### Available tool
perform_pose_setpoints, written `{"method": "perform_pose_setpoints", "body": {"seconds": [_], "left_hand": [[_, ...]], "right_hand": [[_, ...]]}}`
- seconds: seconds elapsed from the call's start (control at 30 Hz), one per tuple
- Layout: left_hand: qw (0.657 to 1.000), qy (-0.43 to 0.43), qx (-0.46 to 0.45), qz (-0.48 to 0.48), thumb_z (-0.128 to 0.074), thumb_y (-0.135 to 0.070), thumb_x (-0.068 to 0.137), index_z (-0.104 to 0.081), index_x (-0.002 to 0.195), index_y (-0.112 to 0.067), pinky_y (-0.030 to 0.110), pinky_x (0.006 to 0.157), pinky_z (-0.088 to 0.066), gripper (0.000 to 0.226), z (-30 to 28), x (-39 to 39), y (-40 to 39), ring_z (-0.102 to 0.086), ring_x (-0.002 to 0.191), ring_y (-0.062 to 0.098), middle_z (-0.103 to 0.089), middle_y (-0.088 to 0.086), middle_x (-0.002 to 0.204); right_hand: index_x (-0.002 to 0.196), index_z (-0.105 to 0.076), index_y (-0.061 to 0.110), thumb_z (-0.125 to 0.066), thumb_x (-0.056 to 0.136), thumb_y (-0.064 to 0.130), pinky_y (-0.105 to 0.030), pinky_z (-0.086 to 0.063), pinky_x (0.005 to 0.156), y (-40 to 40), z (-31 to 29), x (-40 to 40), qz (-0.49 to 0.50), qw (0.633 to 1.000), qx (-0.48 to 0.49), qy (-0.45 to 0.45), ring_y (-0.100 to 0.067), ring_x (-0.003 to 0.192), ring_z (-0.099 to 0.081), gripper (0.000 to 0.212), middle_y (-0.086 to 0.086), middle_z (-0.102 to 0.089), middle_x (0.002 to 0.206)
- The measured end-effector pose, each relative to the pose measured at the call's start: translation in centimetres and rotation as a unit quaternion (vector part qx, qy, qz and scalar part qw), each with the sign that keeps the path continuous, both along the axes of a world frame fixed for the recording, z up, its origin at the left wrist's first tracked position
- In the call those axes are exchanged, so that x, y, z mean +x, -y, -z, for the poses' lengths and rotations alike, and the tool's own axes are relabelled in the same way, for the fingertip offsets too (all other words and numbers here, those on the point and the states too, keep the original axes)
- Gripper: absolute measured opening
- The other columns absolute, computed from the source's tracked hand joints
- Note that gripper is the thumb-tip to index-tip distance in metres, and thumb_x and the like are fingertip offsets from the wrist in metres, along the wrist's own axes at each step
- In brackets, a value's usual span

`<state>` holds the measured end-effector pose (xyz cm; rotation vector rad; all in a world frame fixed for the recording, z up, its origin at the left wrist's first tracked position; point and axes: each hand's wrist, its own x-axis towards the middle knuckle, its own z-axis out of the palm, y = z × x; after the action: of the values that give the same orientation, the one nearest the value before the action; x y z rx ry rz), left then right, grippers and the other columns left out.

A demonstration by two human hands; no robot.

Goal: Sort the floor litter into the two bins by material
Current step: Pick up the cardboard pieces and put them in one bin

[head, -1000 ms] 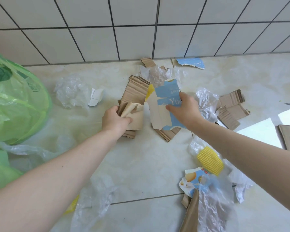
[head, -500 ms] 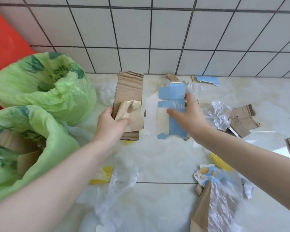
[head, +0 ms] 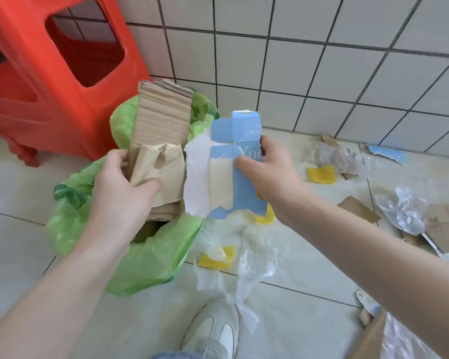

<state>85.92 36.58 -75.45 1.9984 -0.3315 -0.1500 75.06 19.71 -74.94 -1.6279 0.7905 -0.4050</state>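
Head view: hands clutching brown cardboard (head: 159, 141) and blue carton (head: 240, 164) above green-lined bin (head: 151, 257).

The lined bin (head: 151, 257) sits in front of the stool (head: 49, 81), which stands by the wall (head: 322, 47). Cardboard scraps (head: 358, 209) and plastic film (head: 257, 257) lie on the floor (head: 309, 268) to the bin's right.
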Motion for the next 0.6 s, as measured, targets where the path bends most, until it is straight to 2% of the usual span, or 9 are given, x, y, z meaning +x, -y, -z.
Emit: {"method": "perform_pose_setpoints", "body": {"seconds": [0.13, 0.2, 0.27, 0.37, 0.43, 0.53, 0.6], "left_hand": [[0.999, 0.007, 0.027, -0.043, -0.065, -0.007, 0.076, -0.049, 0.105, -0.030, 0.036, 0.072, -0.048, 0.040, 0.7, 2.8, -2.9, -0.060, 0.083, 0.017, -0.059, -0.013, 0.088], [0.996, 0.019, 0.055, -0.060, -0.064, -0.006, 0.077, -0.048, 0.103, -0.027, 0.036, 0.072, -0.045, 0.037, 1.3, 3.7, -4.1, -0.059, 0.087, 0.025, -0.058, -0.010, 0.087], [0.993, 0.041, 0.090, -0.068, -0.061, -0.004, 0.078, -0.046, 0.104, -0.025, 0.035, 0.070, -0.042, 0.036, 1.7, 4.2, -4.8, -0.057, 0.088, 0.029, -0.057, -0.003, 0.090], [0.983, 0.081, 0.147, -0.076, -0.057, -0.004, 0.080, -0.043, 0.116, -0.021, 0.038, 0.074, -0.042, 0.043, 2.2, 4.0, -5.5, -0.054, 0.093, 0.032, -0.054, -0.002, 0.101], [0.973, 0.098, 0.196, -0.069, -0.056, -0.003, 0.081, -0.037, 0.123, -0.019, 0.043, 0.077, -0.044, 0.048, 2.6, 3.8, -5.9, -0.054, 0.095, 0.037, -0.055, 0.006, 0.108], [0.962, 0.071, 0.263, -0.024, -0.056, -0.003, 0.082, -0.034, 0.126, -0.013, 0.039, 0.072, -0.039, 0.051, 3.7, 3.7, -5.9, -0.054, 0.099, 0.041, -0.055, 0.017, 0.116], [0.956, 0.036, 0.292, 0.006, -0.060, -0.008, 0.083, -0.036, 0.122, -0.009, 0.036, 0.072, -0.035, 0.046, 4.2, 3.6, -5.5, -0.053, 0.105, 0.040, -0.055, 0.019, 0.117]], "right_hand": [[0.101, -0.064, 0.020, -0.058, 0.082, 0.011, -0.021, -0.037, 0.048, -2.0, 0.1, 3.4, -0.023, 0.999, 0.023, 0.002, -0.015, 0.071, -0.058, 0.022, 0.002, -0.065, 0.086], [0.113, -0.059, 0.023, -0.060, 0.082, 0.012, -0.023, -0.039, 0.050, -3.1, 0.2, 5.0, -0.025, 0.999, 0.037, 0.003, -0.016, 0.077, -0.062, 0.033, 0.000, -0.068, 0.096], [0.124, -0.050, 0.025, -0.057, 0.083, 0.010, -0.023, -0.041, 0.050, -4.1, 0.2, 6.4, -0.029, 0.999, 0.038, 0.006, -0.015, 0.075, -0.061, 0.044, -0.002, -0.067, 0.102], [0.127, -0.043, 0.026, -0.050, 0.084, 0.006, -0.031, -0.050, 0.057, -5.9, 0.3, 8.2, -0.049, 0.999, -0.004, 0.009, -0.021, 0.080, -0.063, 0.048, -0.004, -0.063, 0.094], [0.131, -0.038, 0.028, -0.046, 0.084, 0.001, -0.031, -0.049, 0.055, -7.0, 0.7, 8.9, -0.070, 0.997, -0.042, -0.007, -0.023, 0.079, -0.062, 0.055, -0.006, -0.061, 0.093], [0.138, -0.030, 0.025, -0.045, 0.085, -0.003, -0.027, -0.040, 0.047, -8.5, 1.8, 9.6, -0.154, 0.982, -0.090, -0.060, -0.023, 0.071, -0.057, 0.063, -0.011, -0.060, 0.102], [0.140, -0.031, 0.022, -0.048, 0.086, 0.003, -0.027, -0.042, 0.051, -9.3, 2.5, 9.9, -0.218, 0.964, -0.116, -0.104, -0.026, 0.077, -0.058, 0.060, -0.012, -0.058, 0.108]]}}
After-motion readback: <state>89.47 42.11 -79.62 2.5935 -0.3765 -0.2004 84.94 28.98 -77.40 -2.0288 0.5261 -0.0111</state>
